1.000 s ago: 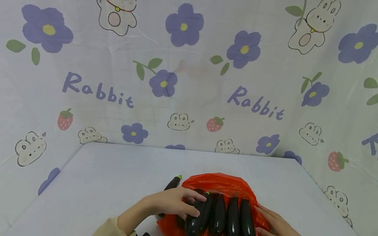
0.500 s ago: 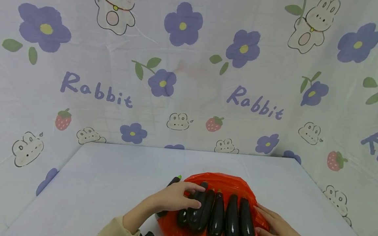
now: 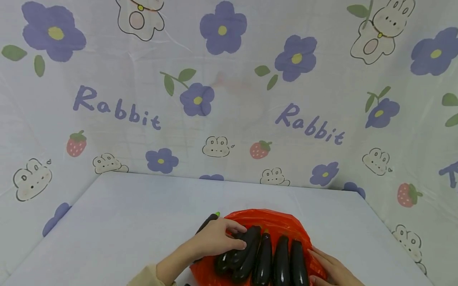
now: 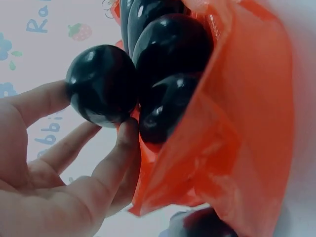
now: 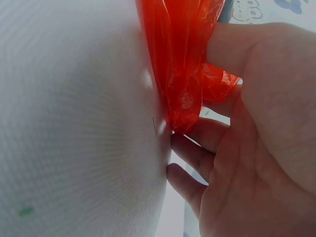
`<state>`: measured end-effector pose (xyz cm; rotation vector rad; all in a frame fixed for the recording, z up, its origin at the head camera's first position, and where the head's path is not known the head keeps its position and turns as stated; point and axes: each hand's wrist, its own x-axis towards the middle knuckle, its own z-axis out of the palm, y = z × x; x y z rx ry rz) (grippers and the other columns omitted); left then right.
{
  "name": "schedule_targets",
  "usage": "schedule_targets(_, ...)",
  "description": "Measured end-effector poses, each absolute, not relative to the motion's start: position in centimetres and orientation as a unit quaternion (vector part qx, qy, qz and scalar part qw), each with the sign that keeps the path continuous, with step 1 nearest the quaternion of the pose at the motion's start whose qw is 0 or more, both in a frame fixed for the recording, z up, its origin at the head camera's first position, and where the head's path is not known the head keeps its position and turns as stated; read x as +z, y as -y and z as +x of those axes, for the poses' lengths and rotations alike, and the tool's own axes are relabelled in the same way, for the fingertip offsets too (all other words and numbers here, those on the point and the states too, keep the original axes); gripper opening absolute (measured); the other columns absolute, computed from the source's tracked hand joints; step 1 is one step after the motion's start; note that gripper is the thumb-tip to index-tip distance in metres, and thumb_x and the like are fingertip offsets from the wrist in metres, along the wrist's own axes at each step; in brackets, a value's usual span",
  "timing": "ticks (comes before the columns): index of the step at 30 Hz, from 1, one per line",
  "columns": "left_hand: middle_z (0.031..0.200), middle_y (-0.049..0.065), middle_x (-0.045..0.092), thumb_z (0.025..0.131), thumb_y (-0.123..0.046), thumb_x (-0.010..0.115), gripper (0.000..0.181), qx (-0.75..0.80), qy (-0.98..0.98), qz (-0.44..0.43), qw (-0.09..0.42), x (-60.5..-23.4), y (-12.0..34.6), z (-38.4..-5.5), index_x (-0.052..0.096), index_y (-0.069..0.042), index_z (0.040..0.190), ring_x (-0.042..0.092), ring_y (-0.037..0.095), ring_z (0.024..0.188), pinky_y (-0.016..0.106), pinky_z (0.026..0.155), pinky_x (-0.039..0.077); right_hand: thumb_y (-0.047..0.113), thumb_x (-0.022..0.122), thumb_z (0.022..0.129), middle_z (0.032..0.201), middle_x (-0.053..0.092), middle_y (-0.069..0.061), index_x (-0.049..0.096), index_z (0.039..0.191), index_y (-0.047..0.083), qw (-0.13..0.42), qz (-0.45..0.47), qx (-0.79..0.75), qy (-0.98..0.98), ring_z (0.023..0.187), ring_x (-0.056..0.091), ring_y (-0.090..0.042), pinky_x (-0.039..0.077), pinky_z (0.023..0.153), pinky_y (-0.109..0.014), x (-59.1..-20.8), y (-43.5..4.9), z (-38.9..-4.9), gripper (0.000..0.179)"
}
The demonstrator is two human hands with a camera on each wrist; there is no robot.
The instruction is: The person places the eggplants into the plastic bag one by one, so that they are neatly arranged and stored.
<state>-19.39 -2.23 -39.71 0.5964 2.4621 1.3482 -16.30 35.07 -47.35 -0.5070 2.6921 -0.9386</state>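
A red plastic bag [image 3: 272,216] lies spread on the table, with several glossy black eggplants in a row on it. My left hand [image 3: 212,240] grips one eggplant [image 4: 101,86] at the left of the row, fingers on one side and thumb on the other. In the left wrist view its rounded end sits beside other eggplants [image 4: 173,47] inside the bag's folds. My right hand [image 3: 332,268] holds the bag's right side; its thumb and fingers lie around the red plastic [image 5: 185,94] in the right wrist view. Part of the held eggplant is hidden under the left hand.
Behind my left hand, outside the bag, lies another eggplant [image 3: 207,222] with a green tip. A dark, shiny thing [image 4: 207,224] shows below the bag in the left wrist view. The white table [image 3: 143,206] ends at a patterned cloth backdrop [image 3: 229,119].
My left hand has shifted the eggplants at the left of the row; the upper ends now lean further right. The right hand stays at the bag's edge.
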Motion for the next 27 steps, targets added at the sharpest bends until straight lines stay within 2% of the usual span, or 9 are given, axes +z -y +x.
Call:
schedule_targets(10,0.100,0.001,0.068,0.082,-0.024,0.079,0.032,0.482,-0.848,0.185,0.120,-39.8,0.9,-18.9,0.074,-0.013,0.112,0.062,0.021,0.093,0.047,0.079,0.055,0.041,0.065,0.094,0.150,0.032,-0.029,0.035,0.149,-0.003,0.122,-0.167,-0.321,-0.924,0.128,0.035,-0.055,0.040,0.092,-0.068,-47.6,-35.2,-16.4,0.077)
schedule_targets(20,0.101,-0.002,0.068,0.083,-0.028,0.080,0.033,0.519,-0.826,0.175,0.134,-40.9,-0.1,-19.3,0.074,-0.015,0.113,0.063,0.019,0.093,0.043,0.077,0.056,0.043,0.066,0.092,0.151,0.033,-0.027,0.037,0.149,0.000,0.121,-0.157,-0.326,-0.924,0.130,0.034,-0.055,0.038,0.093,-0.069,-47.7,-35.0,-16.5,0.078)
schedule_targets(27,0.099,-0.002,0.068,0.082,-0.026,0.082,0.034,0.531,-0.814,0.181,0.148,-41.0,-0.9,-18.9,0.074,-0.015,0.112,0.063,0.017,0.085,0.038,0.069,0.056,0.043,0.065,0.093,0.151,0.032,-0.027,0.036,0.150,-0.001,0.125,-0.157,-0.325,-0.924,0.130,0.033,-0.055,0.038,0.093,-0.070,-47.8,-35.2,-16.6,0.077)
